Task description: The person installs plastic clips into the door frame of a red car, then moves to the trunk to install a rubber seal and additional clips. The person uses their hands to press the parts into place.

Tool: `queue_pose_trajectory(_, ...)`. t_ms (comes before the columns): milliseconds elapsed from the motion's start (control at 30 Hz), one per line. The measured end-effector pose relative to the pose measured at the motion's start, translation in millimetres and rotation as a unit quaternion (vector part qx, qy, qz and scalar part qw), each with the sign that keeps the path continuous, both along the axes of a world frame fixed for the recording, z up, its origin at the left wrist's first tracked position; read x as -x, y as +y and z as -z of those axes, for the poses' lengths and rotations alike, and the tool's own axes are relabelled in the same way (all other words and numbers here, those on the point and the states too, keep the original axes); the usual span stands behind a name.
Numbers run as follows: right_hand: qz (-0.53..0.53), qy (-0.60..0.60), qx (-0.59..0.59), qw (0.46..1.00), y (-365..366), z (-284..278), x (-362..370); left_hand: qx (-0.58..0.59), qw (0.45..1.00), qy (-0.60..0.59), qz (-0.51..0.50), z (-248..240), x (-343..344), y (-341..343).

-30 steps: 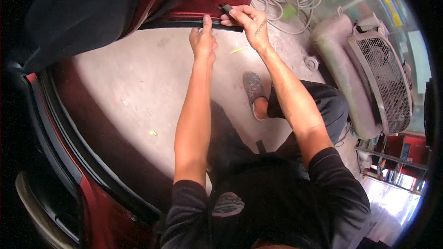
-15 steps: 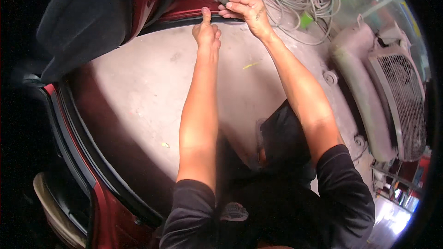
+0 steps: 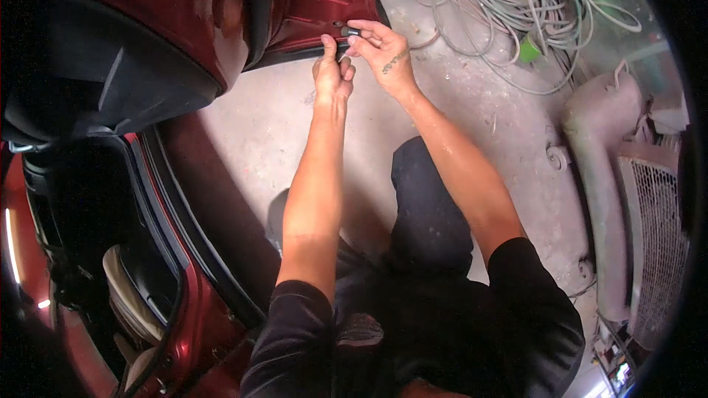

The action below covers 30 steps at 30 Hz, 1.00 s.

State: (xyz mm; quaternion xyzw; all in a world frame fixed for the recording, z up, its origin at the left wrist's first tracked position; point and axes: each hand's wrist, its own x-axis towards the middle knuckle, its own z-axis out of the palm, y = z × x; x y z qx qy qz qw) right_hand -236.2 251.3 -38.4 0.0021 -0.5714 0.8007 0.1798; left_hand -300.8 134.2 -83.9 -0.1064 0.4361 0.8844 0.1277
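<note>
With thumb and fingertips, my right hand (image 3: 389,55) pinches a small dark cylindrical piece (image 3: 350,32), held close to the inner face of a red car panel (image 3: 317,11). A small dark hole (image 3: 337,24) shows in the panel just left of that piece. My left hand (image 3: 333,74) is closed beside it at the panel's black lower edge (image 3: 284,56). Its thumb points up over that edge and its fingers are curled. What lies inside the curled fingers, if anything, is hidden.
Red bodywork with black trim (image 3: 44,66) fills the upper left; a red door opening (image 3: 188,324) shows a beige seat (image 3: 122,287). Coiled grey hoses (image 3: 509,15) lie on the floor at the upper right. A dusty bumper (image 3: 597,184) and a mesh grille (image 3: 656,243) stand at the right.
The view has shifted, so more of the red car shows at the left. My right hand has come nearer my left, still pinching the dark piece. My left hand keeps its thumb-up grip.
</note>
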Motion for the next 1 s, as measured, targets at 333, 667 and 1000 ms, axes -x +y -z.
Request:
queue_pose_trajectory(333,0.178,0.035,-0.228,0.957,-16.9,6.1,9.1,-0.043,0.999,-0.013,0.022,6.9,3.4,0.9)
queue_pose_trajectory(667,0.267,0.029,-0.214,0.939,-39.7,1.1,5.7,-0.074,0.989,-0.006,0.124,-4.6,6.8,-17.7)
queue_pose_trajectory(1000,0.388,-0.003,-0.433,0.814,-65.3,-13.0,5.8,-0.100,0.981,0.005,0.165,11.0,11.3,-23.6)
